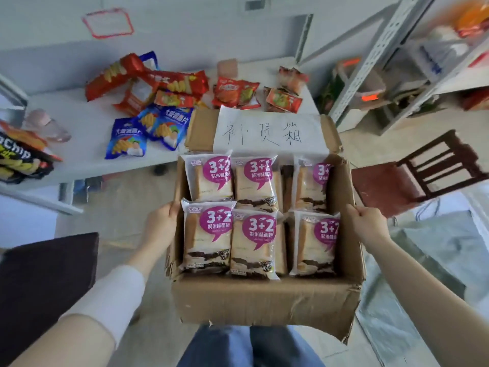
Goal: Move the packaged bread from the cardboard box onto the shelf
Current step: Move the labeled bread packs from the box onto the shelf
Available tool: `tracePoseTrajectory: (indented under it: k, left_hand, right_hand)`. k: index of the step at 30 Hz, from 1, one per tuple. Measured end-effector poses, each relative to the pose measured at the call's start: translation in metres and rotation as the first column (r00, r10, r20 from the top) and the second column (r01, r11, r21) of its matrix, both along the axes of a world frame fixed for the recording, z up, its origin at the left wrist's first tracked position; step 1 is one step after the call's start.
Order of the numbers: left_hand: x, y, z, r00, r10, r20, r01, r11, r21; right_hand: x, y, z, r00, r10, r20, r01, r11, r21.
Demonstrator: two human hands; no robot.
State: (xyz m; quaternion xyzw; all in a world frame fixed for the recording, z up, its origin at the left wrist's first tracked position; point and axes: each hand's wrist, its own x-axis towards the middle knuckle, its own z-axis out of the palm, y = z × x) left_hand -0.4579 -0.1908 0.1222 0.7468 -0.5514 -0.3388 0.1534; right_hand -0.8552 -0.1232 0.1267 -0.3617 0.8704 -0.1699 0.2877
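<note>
Here, the left hand [160, 226] and right hand [366, 221] each grip a side wall of an open box [264, 300] holding six bread packs [254, 239]; shelf [412, 62] at upper right.

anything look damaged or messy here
The cardboard box is battered: its near right corner is torn and ragged, and the edges of both side walls are frayed. The bread packs inside sit in tidy rows. Behind it, snack bags lie scattered in a loose heap on the table.
</note>
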Motion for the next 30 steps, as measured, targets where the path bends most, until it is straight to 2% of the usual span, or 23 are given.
tracePoseTrajectory:
  k: [4,7,11,15,20,24,30]
  left_hand:
    - [-0.093,-0.063,-0.013,0.982,-0.184,-0.046,0.183,0.983,-0.033]
    - [-0.168,-0.115,-0.022,0.937,-0.349,-0.032,0.347,0.936,-0.062]
    - [-0.273,-0.177,-0.024,0.825,-0.565,0.022,0.565,0.821,-0.081]
    - [-0.381,-0.226,-0.024,0.717,-0.697,0.008,0.697,0.716,-0.037]
    - [-0.502,-0.262,-0.042,0.613,-0.790,-0.005,0.790,0.613,0.009]
    - [-0.596,-0.286,-0.082,0.564,-0.825,-0.028,0.825,0.562,0.063]
    - [-0.711,-0.322,-0.160,0.505,-0.863,-0.006,0.859,0.501,0.102]
  right_hand:
    - [-0.076,0.009,-0.003,0.980,-0.198,-0.030,0.198,0.980,0.014]
    - [-0.127,0.011,-0.003,0.939,-0.340,-0.046,0.341,0.940,0.027]
    - [-0.184,0.020,-0.005,0.815,-0.577,-0.041,0.579,0.815,0.027]
    - [-0.237,0.026,-0.015,0.674,-0.739,0.004,0.739,0.674,0.014]
    - [-0.304,0.028,-0.048,0.531,-0.844,0.081,0.845,0.534,0.029]
    - [-0.365,0.016,-0.094,0.456,-0.881,0.125,0.883,0.466,0.061]
    - [-0.437,-0.007,-0.169,0.358,-0.930,0.087,0.926,0.365,0.092]
